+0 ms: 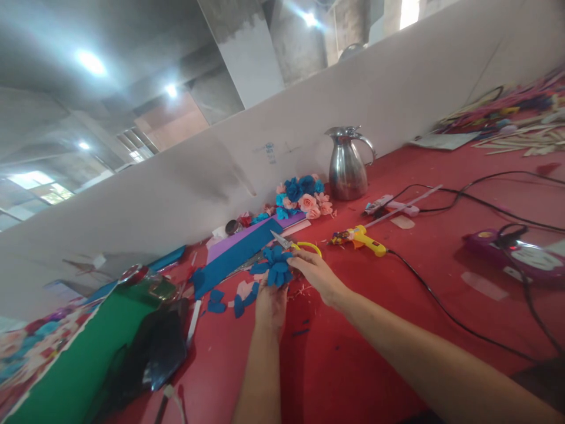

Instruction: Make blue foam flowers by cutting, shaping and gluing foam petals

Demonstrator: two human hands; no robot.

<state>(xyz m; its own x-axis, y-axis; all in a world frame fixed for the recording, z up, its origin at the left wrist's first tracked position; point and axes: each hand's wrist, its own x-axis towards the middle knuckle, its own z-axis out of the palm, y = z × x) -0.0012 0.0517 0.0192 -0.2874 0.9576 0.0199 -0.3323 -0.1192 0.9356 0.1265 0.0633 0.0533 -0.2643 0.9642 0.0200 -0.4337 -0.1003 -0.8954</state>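
A blue paper flower [274,266] with layered petals is held up over the red table. My left hand [270,300] grips it from below, its fingers partly hidden under the petals. At the flower's right edge, my right hand [314,272] has its fingers closed on a petal. Just behind the hands lie scissors with yellow handles [308,246], blades pointing left. Loose blue petals [216,301] are scattered left of my left hand. Beyond the flower lies a long strip of blue paper [238,259], with a purple sheet [225,247] under it.
A yellow glue gun [364,240] and a pink one [392,206] lie to the right, trailing cords. Finished paper flowers [306,200] and a steel jug [348,168] stand by the white partition. A purple power strip [514,253] is far right; a green board [97,335] is left.
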